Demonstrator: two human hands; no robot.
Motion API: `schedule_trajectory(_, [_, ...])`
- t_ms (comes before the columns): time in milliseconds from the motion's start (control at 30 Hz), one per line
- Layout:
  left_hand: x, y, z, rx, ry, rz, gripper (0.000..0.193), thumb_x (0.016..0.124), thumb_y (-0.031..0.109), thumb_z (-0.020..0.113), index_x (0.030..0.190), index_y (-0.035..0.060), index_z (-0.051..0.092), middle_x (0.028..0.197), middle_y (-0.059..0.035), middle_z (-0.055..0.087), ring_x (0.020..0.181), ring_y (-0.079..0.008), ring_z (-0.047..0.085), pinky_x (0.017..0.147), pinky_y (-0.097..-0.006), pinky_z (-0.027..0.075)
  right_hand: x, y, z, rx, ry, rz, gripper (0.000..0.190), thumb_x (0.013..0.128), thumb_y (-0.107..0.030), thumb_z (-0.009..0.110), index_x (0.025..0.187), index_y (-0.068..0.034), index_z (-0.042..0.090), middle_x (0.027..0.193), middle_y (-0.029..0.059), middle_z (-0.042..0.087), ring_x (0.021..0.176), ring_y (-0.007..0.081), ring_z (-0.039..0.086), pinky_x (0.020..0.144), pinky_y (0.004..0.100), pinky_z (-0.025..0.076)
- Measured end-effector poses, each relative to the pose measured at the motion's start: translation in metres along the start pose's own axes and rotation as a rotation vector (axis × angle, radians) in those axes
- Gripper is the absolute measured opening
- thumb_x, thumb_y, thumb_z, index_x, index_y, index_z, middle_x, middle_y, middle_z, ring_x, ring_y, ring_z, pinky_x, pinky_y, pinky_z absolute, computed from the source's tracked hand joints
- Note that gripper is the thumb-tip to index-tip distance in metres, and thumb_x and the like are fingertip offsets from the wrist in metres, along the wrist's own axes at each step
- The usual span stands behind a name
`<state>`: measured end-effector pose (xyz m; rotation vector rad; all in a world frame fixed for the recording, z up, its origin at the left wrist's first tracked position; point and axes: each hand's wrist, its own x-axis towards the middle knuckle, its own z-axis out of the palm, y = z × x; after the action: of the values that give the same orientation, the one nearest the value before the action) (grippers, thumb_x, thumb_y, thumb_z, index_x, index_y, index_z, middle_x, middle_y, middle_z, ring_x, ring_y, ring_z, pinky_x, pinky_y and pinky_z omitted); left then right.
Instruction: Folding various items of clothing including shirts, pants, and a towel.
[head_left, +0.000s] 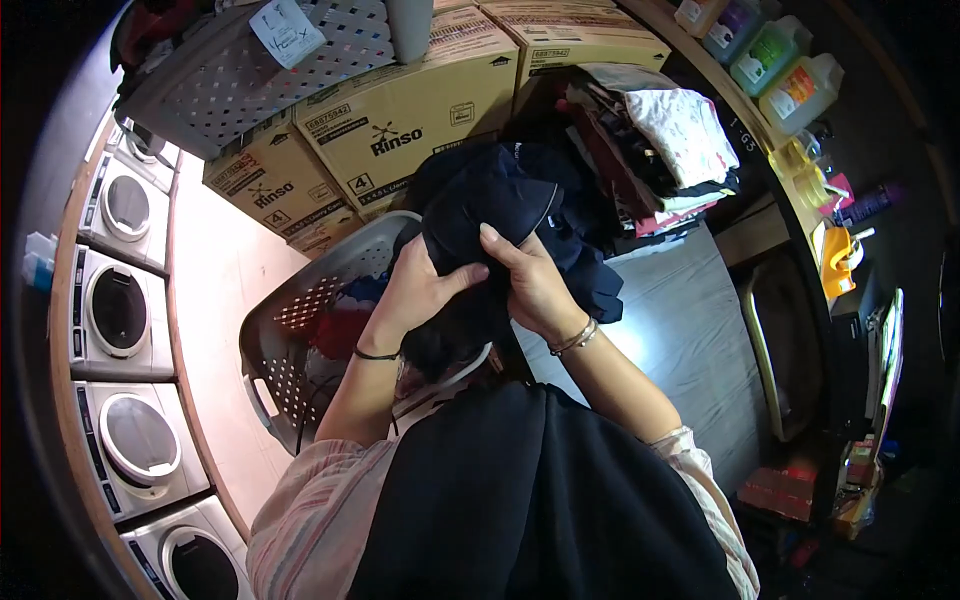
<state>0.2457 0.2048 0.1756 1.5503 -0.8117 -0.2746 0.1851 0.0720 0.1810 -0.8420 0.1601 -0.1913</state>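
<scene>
Both my hands hold a dark navy garment (487, 199) bunched up in front of me, over the edge of a grey plastic laundry basket (259, 330). My left hand (420, 289) grips its left side, and my right hand (536, 281) pinches a folded edge with the thumb on top. More dark cloth (592, 281) hangs or lies just beyond my right hand; whether it is the same piece I cannot tell. Inside the basket lie red clothes (337, 330) and other mixed clothes. A stack of folded clothes (675, 142) rests on the grey tabletop (675, 300) at the right.
Cardboard boxes (450, 82) stand behind the basket, with another perforated basket (345, 45) at the upper left. Front-loading machines (118, 307) line the left side. Detergent jugs (799, 90) and an orange container (838, 262) stand on a wooden shelf at the right.
</scene>
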Motion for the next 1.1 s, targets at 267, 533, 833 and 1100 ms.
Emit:
schedule_trajectory(267, [-0.002,-0.008,-0.010,-0.572,0.180,-0.138,0.033,0.091,0.024,0.053,0.111,-0.0021,0.057,0.111,-0.0073,0.060,0.099,-0.0137,0.056,0.087,-0.0273,0.042,-0.033,-0.083,-0.077,-0.003,-0.134,0.177,0.024,0.089,-0.020,0.054,0.104,-0.002,0.056,0.097,0.0037,0.060,0.088,0.0139,0.058,0.081,0.0284,0.047])
schedule_trajectory(533, [0.041,0.053,0.071,-0.746,-0.272,-0.130,0.039,0.089,0.013,0.051,0.124,-0.0036,0.046,0.120,-0.0094,0.055,0.110,-0.0162,0.051,0.096,-0.0282,0.037,-0.126,-0.143,-0.107,-0.861,0.212,-0.197,0.057,0.073,-0.022,0.076,0.116,0.004,0.048,0.093,0.0066,0.058,0.085,0.0128,0.056,0.079,0.0256,0.045])
schedule_trajectory(833, [0.023,0.089,0.250,-0.832,-0.912,-0.346,0.055,0.083,-0.005,0.037,0.137,-0.0010,0.028,0.131,-0.0152,0.044,0.118,-0.0193,0.047,0.097,-0.0308,0.039,-0.224,-0.124,-0.138,-1.028,0.759,-0.557,0.060,0.065,-0.018,0.075,0.114,0.004,0.048,0.092,0.0139,0.062,0.087,0.0230,0.061,0.081,0.0296,0.047])
schedule_trajectory(1100, [-0.058,-0.007,0.351,0.314,-0.792,0.008,0.054,0.072,0.013,0.068,0.121,0.0008,0.047,0.114,-0.0148,0.053,0.102,-0.0263,0.054,0.090,-0.0335,0.042,-0.328,-0.107,-0.237,0.310,0.392,-0.543,0.046,0.058,-0.003,0.050,0.102,0.007,0.057,0.096,0.0175,0.064,0.082,0.0276,0.064,0.079,0.0362,0.052])
